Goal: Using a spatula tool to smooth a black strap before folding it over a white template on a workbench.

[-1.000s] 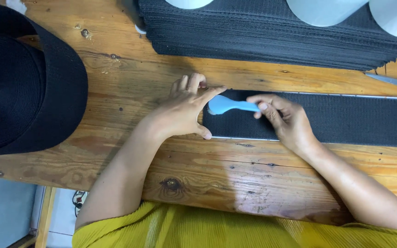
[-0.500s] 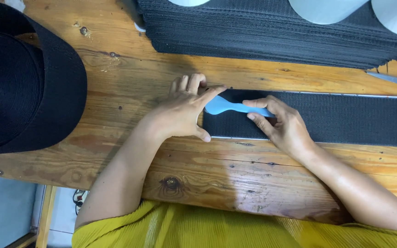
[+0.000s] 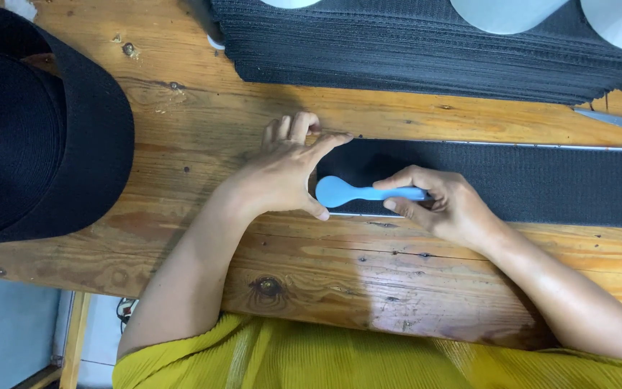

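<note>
- On the wooden table [image 3: 203,122], a wide black strip [image 3: 541,184] lies flat in front of the person, its long edge running left to right and its left end just beside the left hand.
- Judging by the pose, the step in hand is rubbing or smoothing the strip's left end with a small blue tool [image 3: 358,192], the kind with a rounded blade and a thin handle.
- The right hand [image 3: 444,205] holds that tool: thumb and curled fingers close round the handle, and the rounded end points left, lying on the strip near its end.
- The left hand [image 3: 289,173] is spread and pressed flat, palm on the wood and fingertips at the end of the strip, the index finger reaching along its upper corner; it holds nothing and seems to pin the strip in place.
- Both forearms come up from the bottom of the view, over a yellow-green garment [image 3: 340,356], and angle inward so that the two hands nearly meet at the strip's end.
- The next move, on this reading, calls for steady downward pressure from the right hand while the left keeps the end from sliding; a slip could skew the strip.
- Farther back lies a stack of black strips [image 3: 412,50] with pale cones on top; a large black roll [image 3: 30,122] sits at the left, and metal scissors [image 3: 617,121] lie at the right edge.
</note>
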